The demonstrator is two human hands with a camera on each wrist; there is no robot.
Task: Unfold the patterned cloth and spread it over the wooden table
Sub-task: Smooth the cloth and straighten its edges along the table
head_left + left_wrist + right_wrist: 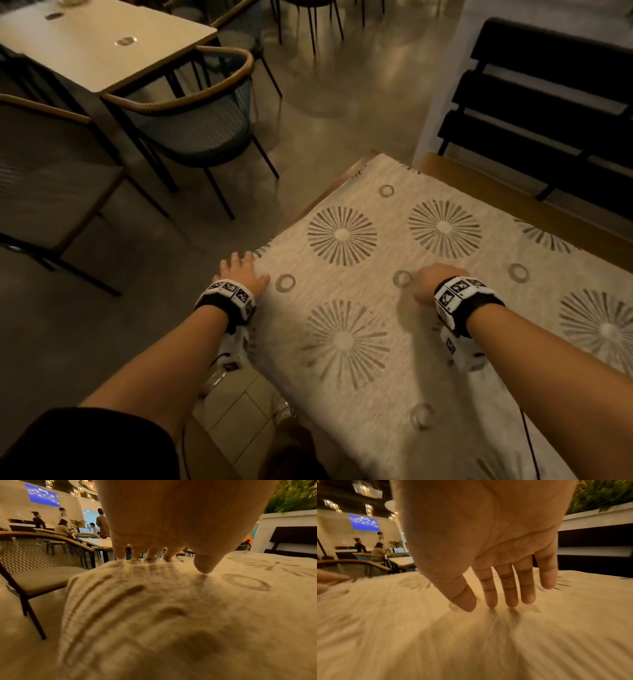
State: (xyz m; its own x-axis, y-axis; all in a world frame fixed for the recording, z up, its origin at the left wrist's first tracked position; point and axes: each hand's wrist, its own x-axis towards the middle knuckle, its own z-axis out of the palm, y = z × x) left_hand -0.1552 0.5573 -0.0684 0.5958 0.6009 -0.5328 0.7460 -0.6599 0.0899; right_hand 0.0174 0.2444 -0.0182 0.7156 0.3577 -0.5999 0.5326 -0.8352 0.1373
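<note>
The cloth (394, 308), pale with grey sunbursts and rings, lies flat across the table (513, 195) and fills the lower right of the frame; a strip of bare wood shows along its far edge. The left hand (239, 274) rests on the cloth's left edge at centre frame, fingers spread over the rim. The right hand (431, 282) rests on the cloth to the right of it, beside a ring; its fingers are hidden. Both wrists wear marker bands. A chair (198, 120) and a pale table (102, 44) stand upper left, a dark bench (548, 102) upper right.
</note>
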